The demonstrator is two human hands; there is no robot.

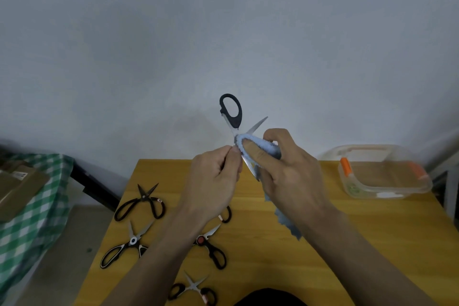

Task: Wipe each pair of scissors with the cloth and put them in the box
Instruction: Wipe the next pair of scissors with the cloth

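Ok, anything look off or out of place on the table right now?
Nothing stands out. The held scissors are open, blades spread, gripped by the left hand while the right hand wraps the cloth round them. The other scissors lie separately on the table; the box sits upright, apparently empty.

Plain pale grey wall behind and above the hands, dimly and evenly lit. Yellow wooden table beneath them. Off to the left of the left hand, green-and-white checked cloth draped over furniture, brown cardboard boxes on top. Grey floor between cloth and table.
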